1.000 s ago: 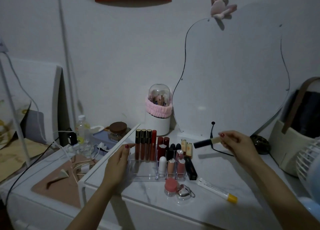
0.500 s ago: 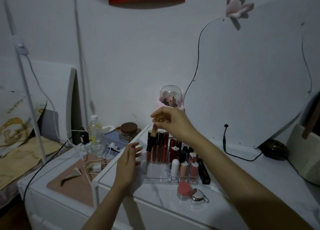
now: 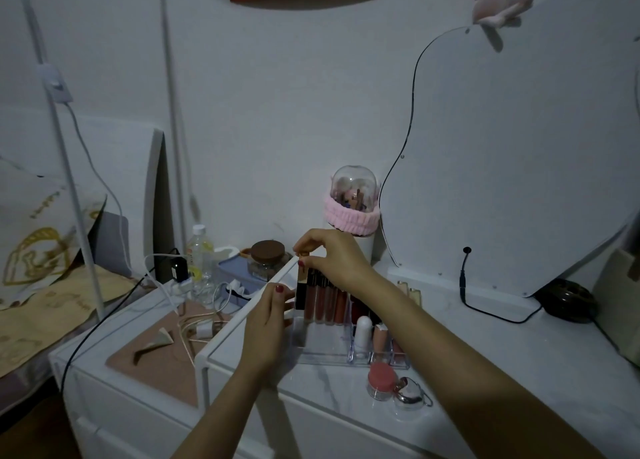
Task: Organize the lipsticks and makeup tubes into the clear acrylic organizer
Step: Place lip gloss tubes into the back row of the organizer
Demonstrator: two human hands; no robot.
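Note:
The clear acrylic organizer [image 3: 322, 349] stands on the white marble-look tabletop [image 3: 485, 361]. Its back row holds several upright lip gloss tubes [image 3: 323, 301], and the front cells hold a white stick [image 3: 362, 330] and pink lipsticks [image 3: 381, 335]. My right hand [image 3: 332, 256] pinches the top of a black and beige makeup tube [image 3: 301, 287], held upright at the organizer's back left corner. My left hand [image 3: 268, 323] rests against the organizer's left side, fingers fairly straight. The tube's lower end is partly hidden by my left hand.
A pink-lidded jar [image 3: 381, 379] and a silver heart case [image 3: 412, 394] lie in front of the organizer. A domed brush holder [image 3: 353, 202] and a mirror [image 3: 512, 154] stand behind it. Left of the table are a bottle [image 3: 200, 254], brown-lidded jar [image 3: 268, 258] and charger cables [image 3: 204, 327].
My right hand carried the black and beige tube from the right side over to the organizer's back left and lowered it. The camera turned left. My left hand stayed at the organizer.

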